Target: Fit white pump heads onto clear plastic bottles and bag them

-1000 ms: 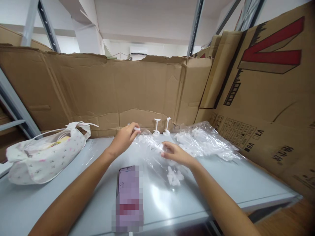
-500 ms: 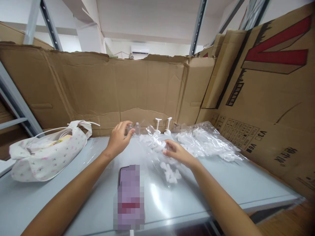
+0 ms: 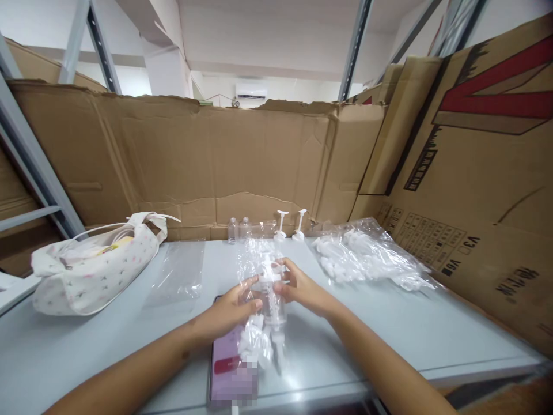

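A clear plastic bag [image 3: 273,314] holding white plastic parts lies over the table in front of me. My right hand [image 3: 300,288] grips its right side, thumb and fingers closed around it. On the other side, my left hand [image 3: 235,305] has its thumb and bent fingers closed on the bag. A bunch of white parts [image 3: 256,340] shows at the near end, partly over a phone [image 3: 224,383]. Behind the bag two small clear bottles [image 3: 239,229] stand upright, beside two white pump-like pieces [image 3: 280,225].
Another clear bag full of white parts [image 3: 367,253] lies at the right. A flat clear bag [image 3: 179,271] is at the left, near a patterned cloth bag [image 3: 99,276]. Cardboard [image 3: 173,155] walls the back, and a printed box [image 3: 496,173] the right.
My left hand has left the bottles at the back and come to the bag. My right hand has drawn the bag nearer, so that it now partly covers the phone.
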`<state>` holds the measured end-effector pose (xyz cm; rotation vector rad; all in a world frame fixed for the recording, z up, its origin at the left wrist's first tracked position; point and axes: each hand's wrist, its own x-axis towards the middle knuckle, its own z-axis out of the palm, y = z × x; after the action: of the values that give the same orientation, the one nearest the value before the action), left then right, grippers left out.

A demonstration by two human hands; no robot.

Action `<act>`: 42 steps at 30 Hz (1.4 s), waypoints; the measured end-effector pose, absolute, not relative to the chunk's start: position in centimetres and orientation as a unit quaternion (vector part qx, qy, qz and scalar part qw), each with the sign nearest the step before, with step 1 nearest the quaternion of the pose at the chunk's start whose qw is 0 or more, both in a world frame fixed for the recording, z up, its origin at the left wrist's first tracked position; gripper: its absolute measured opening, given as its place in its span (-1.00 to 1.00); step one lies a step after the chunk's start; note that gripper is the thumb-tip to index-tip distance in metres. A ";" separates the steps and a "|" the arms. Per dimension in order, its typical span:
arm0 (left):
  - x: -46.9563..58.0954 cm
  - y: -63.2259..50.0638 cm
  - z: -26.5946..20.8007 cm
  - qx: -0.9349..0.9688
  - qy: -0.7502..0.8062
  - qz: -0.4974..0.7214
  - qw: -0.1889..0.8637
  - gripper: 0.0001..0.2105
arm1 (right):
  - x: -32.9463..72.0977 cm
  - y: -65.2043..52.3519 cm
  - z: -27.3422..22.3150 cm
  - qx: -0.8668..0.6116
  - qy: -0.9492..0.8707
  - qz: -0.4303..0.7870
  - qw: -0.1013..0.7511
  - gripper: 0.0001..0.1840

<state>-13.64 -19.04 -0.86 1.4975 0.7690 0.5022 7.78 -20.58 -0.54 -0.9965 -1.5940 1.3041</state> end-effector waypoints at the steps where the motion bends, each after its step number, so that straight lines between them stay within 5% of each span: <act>1: -13.9 -19.1 -1.1 0.657 0.333 0.220 0.639 -0.30 | 7.7 -20.5 -0.6 -0.404 -0.638 0.508 0.415 -0.50; 8: -14.7 -20.4 -1.1 0.643 0.324 0.177 0.671 -0.24 | 7.1 -20.1 -0.6 -0.421 -0.587 0.480 0.498 -0.57; 20: -14.3 -18.8 0.5 0.604 0.389 0.354 0.599 -0.62 | 5.7 -20.4 -1.2 -0.416 -0.552 0.554 0.463 -0.65; 31: -14.3 -18.9 0.7 0.591 0.400 0.370 0.594 -0.64 | 6.1 -19.8 -1.0 -0.427 -0.506 0.524 0.536 -0.66; 42: -14.8 -17.8 0.4 0.633 0.398 0.415 0.518 -0.73 | 6.3 -20.0 -1.1 -0.416 -0.539 0.524 0.512 -0.59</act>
<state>-14.77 -17.77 0.41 1.5178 0.9553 0.9960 6.28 -19.95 -1.07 -1.0015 -1.2958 1.2610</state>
